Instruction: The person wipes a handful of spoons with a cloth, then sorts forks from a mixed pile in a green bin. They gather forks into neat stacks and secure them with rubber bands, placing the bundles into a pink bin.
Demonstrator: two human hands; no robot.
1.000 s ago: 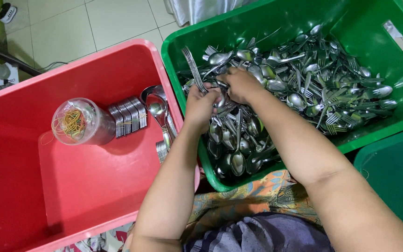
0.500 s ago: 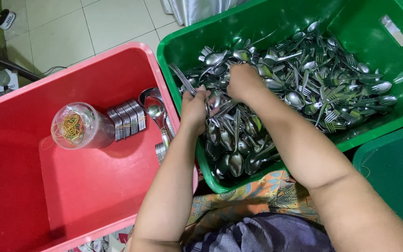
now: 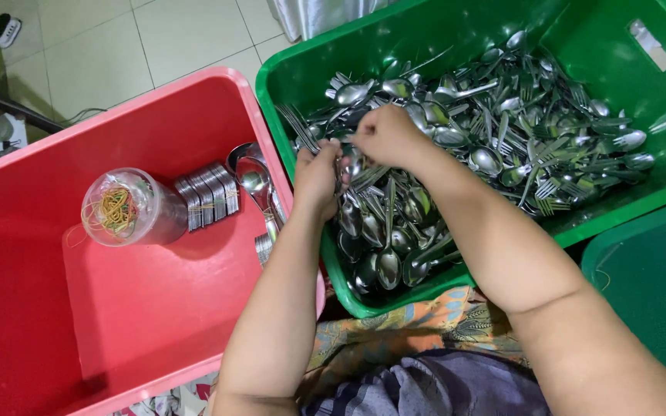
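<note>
- Green crate [image 3: 425, 46]: the largest item, set to the person's right front. It holds a deep, loose heap of steel spoons and forks [image 3: 518, 139], tangled in all directions; the heap is thickest toward the near left corner, within easy reach of both hands.
- Red crate [image 3: 55, 323]: set wall to wall beside the green one, on the person's left. Its floor is mostly bare. The short gap between the two crates suits passing items across, in my judgement.
- A second green container [image 3: 649, 293] shows at the lower right; its contents are not visible.
- Right hand [image 3: 387, 135]: over the heap near the green crate's left wall, fingers curled down and closed on cutlery handles. How many pieces it grips cannot be told.
- Left hand [image 3: 317, 173]: at the shared crate walls, just beside the right hand, fingers bent around several utensils from the heap. The exact hold is hidden by the knuckles.
- Clear plastic jar [image 3: 121, 208]: lying on its side in the red crate, with coloured rubber bands inside, near the sorted pieces.
- Bundled spoons [image 3: 208, 194]: a neat stacked row touching the jar, with a few larger ladle-like spoons [image 3: 256, 181] against the red crate's right wall.
</note>
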